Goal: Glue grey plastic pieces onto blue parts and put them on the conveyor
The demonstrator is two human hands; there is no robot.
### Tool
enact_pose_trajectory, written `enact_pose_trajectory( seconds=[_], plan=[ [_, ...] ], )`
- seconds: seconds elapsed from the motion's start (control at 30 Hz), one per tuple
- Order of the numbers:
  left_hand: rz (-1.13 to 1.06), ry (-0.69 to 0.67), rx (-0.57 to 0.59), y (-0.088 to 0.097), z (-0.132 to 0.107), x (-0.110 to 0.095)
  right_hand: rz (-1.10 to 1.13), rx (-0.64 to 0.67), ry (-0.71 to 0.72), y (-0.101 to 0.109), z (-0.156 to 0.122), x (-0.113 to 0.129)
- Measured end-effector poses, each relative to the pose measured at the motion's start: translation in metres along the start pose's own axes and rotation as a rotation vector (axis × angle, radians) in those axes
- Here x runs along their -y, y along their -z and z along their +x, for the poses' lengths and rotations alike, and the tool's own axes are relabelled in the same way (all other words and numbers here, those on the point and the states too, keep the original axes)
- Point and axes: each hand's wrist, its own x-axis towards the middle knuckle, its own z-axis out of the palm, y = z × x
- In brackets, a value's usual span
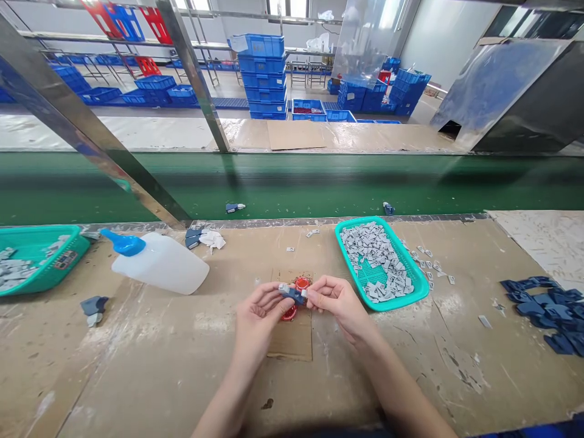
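Note:
My left hand [263,310] pinches a small dark blue and grey plastic part [294,295] between thumb and fingers. On the part's right end, my right hand [335,304] is closed, its fingertips around a small light grey piece [304,293]. Behind and below the hands are two red round caps or dishes [302,283], partly covered by the hands. They rest on a piece of cardboard [292,348] on the bench. To the right of my right hand stands a turquoise basket [417,298] holding many small grey pieces [376,249].
A white bottle with a blue spout [162,264] lies at left, near another turquoise basket [68,264]. Dark blue parts [547,307] are heaped at far right. Beyond the bench runs a green conveyor belt [296,185] carrying small parts. A metal post [91,121] slants at left.

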Motion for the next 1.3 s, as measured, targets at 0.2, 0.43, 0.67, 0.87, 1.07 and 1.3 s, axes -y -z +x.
enact_pose_trajectory(
  seconds=[0.2, 0.43, 0.67, 0.87, 1.07, 1.3],
  plan=[
    [0.033, -0.053, 0.021, -0.005, 0.000, 0.000, -0.030, 0.009, -0.059, 0.000, 0.000, 0.000],
    [0.122, -0.077, 0.094, -0.006, 0.000, -0.004, -0.123, 0.073, -0.118, 0.001, -0.002, -0.005],
    [0.206, 0.017, 0.271, -0.010, 0.017, -0.031, -0.214, 0.034, 0.080, 0.001, -0.005, 0.017],
    [0.359, -0.134, 0.297, -0.006, 0.072, -0.038, -1.022, -0.582, 0.151, 0.073, -0.016, 0.041],
    [1.020, -0.466, 0.165, 0.003, 0.154, -0.034, -1.341, -0.592, -0.234, 0.096, -0.015, 0.034],
    [1.308, -0.540, 0.173, -0.024, 0.228, -0.035, -1.344, -0.601, -0.056, 0.092, -0.007, 0.021]
  ],
)
